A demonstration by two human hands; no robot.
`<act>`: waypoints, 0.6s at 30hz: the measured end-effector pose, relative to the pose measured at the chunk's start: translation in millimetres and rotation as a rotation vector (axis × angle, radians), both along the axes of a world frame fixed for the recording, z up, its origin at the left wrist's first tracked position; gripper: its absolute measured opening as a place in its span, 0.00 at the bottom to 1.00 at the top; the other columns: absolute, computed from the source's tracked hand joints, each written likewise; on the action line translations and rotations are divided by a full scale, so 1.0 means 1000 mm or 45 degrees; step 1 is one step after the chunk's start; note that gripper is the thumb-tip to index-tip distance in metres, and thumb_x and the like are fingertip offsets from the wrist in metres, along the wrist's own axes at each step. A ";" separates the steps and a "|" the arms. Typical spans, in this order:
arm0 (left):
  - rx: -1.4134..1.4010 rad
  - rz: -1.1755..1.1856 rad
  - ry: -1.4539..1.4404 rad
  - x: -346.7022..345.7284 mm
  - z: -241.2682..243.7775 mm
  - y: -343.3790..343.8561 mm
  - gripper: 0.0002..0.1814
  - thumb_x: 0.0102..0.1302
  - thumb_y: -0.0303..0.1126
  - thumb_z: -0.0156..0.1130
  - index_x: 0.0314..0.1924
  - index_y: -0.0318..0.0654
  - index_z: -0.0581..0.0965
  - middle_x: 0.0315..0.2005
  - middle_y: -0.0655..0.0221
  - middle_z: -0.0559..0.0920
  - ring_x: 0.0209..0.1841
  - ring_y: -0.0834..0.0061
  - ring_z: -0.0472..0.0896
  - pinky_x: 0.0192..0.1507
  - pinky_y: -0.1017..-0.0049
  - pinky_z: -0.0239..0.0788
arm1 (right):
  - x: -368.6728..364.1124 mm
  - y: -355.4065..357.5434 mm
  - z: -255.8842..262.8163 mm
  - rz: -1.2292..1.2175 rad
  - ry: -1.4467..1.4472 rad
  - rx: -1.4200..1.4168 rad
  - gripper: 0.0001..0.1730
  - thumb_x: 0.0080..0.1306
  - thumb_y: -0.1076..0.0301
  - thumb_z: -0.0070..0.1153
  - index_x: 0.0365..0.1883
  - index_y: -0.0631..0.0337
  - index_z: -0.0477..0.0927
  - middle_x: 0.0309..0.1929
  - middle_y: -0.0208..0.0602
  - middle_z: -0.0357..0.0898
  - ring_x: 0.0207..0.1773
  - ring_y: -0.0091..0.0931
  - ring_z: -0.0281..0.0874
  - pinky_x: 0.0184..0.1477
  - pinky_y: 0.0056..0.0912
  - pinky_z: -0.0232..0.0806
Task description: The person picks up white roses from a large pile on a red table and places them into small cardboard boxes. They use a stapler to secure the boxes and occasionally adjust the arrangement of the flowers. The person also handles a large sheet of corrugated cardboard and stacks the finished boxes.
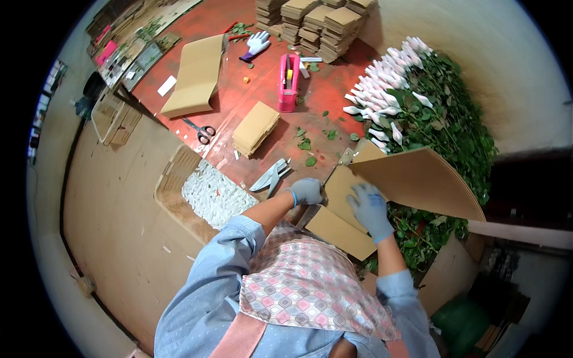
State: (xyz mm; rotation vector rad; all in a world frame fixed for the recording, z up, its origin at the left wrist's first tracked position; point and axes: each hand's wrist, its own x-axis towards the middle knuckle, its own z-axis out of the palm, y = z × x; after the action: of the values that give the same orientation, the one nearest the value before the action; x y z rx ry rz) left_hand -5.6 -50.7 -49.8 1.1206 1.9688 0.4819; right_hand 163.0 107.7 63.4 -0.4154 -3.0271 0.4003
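Observation:
My right hand (370, 211), in a grey glove, lies with spread fingers on a sheet of brown cardboard (342, 185). At that sheet's left edge is my left hand (308, 191), gloved too; its fingertips are hidden, so its hold is unclear. A curved corrugated cardboard sheet (416, 179) rises to the right, and a smaller cardboard flap (338, 230) lies nearest my apron. Left of my left hand is a grey stapler-like hand tool (271, 175). Beyond the cardboard lies a large pile of roses (429, 103), their pale buds in white sleeves.
On the red table (174, 129) are scissors (200, 130), a cardboard stack (256, 129), a pink holder (288, 85), a white glove (256, 44) and a bent cardboard sheet (197, 74). Taller cardboard stacks (333, 27) stand behind. A basket (168, 197) of white pieces is at left.

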 end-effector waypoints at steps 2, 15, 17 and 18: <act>0.017 0.001 -0.004 0.001 0.003 0.002 0.25 0.58 0.52 0.69 0.36 0.34 0.88 0.38 0.44 0.87 0.45 0.48 0.87 0.52 0.56 0.78 | -0.016 -0.003 -0.008 0.159 -0.133 0.129 0.22 0.65 0.57 0.63 0.55 0.56 0.79 0.60 0.47 0.76 0.62 0.42 0.74 0.59 0.50 0.69; 0.019 -0.182 0.230 -0.018 0.041 0.014 0.23 0.60 0.53 0.67 0.32 0.38 0.88 0.31 0.47 0.86 0.40 0.48 0.86 0.48 0.55 0.78 | -0.023 0.000 -0.067 0.105 -0.273 0.520 0.21 0.68 0.66 0.49 0.58 0.62 0.77 0.63 0.52 0.74 0.63 0.41 0.72 0.58 0.50 0.69; 0.289 -0.187 0.413 -0.021 0.065 0.007 0.20 0.57 0.51 0.69 0.27 0.40 0.86 0.26 0.53 0.85 0.31 0.50 0.85 0.35 0.56 0.77 | -0.030 -0.004 -0.078 0.143 -0.250 0.450 0.20 0.69 0.66 0.49 0.56 0.62 0.78 0.63 0.51 0.75 0.63 0.41 0.72 0.59 0.50 0.69; 0.460 -0.209 0.472 -0.020 0.072 0.009 0.19 0.56 0.50 0.70 0.26 0.40 0.85 0.24 0.55 0.85 0.26 0.52 0.84 0.29 0.56 0.76 | -0.035 -0.002 -0.083 0.178 -0.244 0.408 0.21 0.69 0.65 0.49 0.57 0.63 0.78 0.63 0.51 0.75 0.63 0.41 0.73 0.59 0.49 0.69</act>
State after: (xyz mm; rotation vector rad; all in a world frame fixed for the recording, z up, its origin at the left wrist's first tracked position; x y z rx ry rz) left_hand -26.0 -41.7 21.9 1.6851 2.1291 0.5900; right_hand 127.7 105.8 -19.3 -0.2318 -3.2339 -0.1285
